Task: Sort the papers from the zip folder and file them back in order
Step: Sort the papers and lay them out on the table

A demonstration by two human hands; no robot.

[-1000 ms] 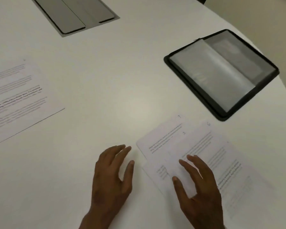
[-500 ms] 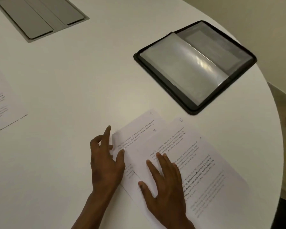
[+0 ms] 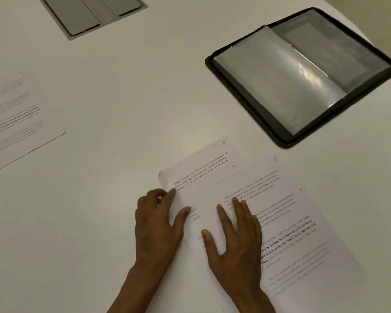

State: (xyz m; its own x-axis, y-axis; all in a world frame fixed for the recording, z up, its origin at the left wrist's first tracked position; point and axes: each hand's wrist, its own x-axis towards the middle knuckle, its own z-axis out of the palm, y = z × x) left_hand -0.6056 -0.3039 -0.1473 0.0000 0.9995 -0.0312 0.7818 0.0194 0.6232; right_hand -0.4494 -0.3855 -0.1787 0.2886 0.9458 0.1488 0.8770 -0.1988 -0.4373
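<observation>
A fanned pile of printed sheets (image 3: 280, 213) lies on the white table in front of me, with handwritten numbers 9, 3 and 6 at the top corners. My right hand (image 3: 235, 240) presses flat on the top sheet, fingers straight and spread. My left hand (image 3: 158, 220) is at the pile's left edge, fingers curled, with fingertip and thumb on the edge of the lower sheets. The black zip folder (image 3: 242, 86) lies open at the back right with clear sleeves inside. Another printed sheet (image 3: 18, 123) lies apart at the far left.
A grey metal cable hatch (image 3: 90, 14) is set into the white table (image 3: 122, 86) at the back. The table's rounded edge runs along the right side, close to the folder and the pile.
My left hand has moved right from the bare table onto the pile's left edge and curled its fingers there. My right hand has slid up a little and stays flat on the top sheet.
</observation>
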